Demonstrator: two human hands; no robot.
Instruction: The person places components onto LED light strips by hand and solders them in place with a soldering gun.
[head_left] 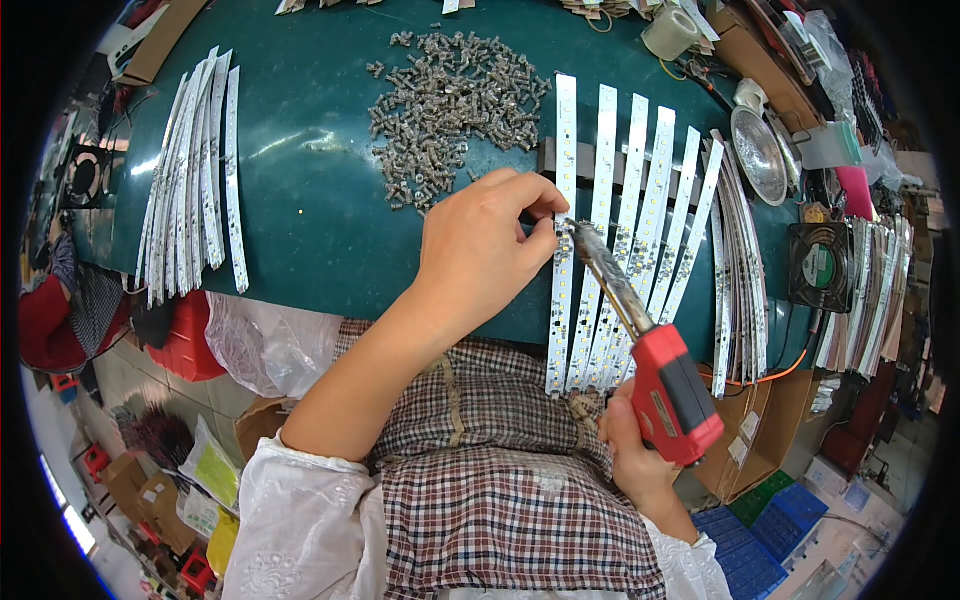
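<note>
My left hand [485,245] reaches over the table edge, thumb and index finger pinched together at the leftmost white LED strip board [566,120]. Whatever sits between those fingertips is too small to make out. In my right hand [640,460] is a red and black soldering gun [672,390], its grip partly hiding the fingers. The gun's dark metal barrel slants up and left, and its tip meets the strip beside my left fingertips. Several more LED strips [632,180] fan out to the right, resting across a dark bar [546,158] and overhanging the table edge.
Beyond my left hand lies a heap of small metallic parts [455,105] on the green tabletop [310,240]. Strip stacks lie at the left [190,180] and right [740,270]. A metal bowl [757,155] and a black fan [820,265] stand at right, near an orange cable [785,372].
</note>
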